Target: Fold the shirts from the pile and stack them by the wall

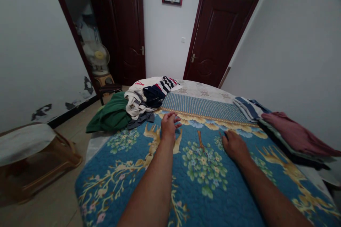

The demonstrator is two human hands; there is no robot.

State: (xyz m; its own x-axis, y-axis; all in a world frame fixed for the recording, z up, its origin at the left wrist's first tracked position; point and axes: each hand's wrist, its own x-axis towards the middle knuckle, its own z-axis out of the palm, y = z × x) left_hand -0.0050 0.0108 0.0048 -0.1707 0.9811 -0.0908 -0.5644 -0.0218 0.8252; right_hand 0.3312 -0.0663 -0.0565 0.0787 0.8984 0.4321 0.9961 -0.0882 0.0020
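Observation:
Both of my hands are over a blue quilted cloth with flower and deer patterns, spread on a table. My left hand is near the middle, fingers apart and holding nothing, close to a loose pile of clothes. That pile has a green garment, a cream one, a navy one and a striped one. My right hand is lower on the right, its fingers bent down at the cloth and partly hidden. Folded clothes, with a pink garment on top, lie to its right.
A striped folded garment sits at the table's right edge. The far tabletop has a pale patterned cover. At the left stands a brown stool with a white top. Behind are two dark red doors, a fan and a wall clock.

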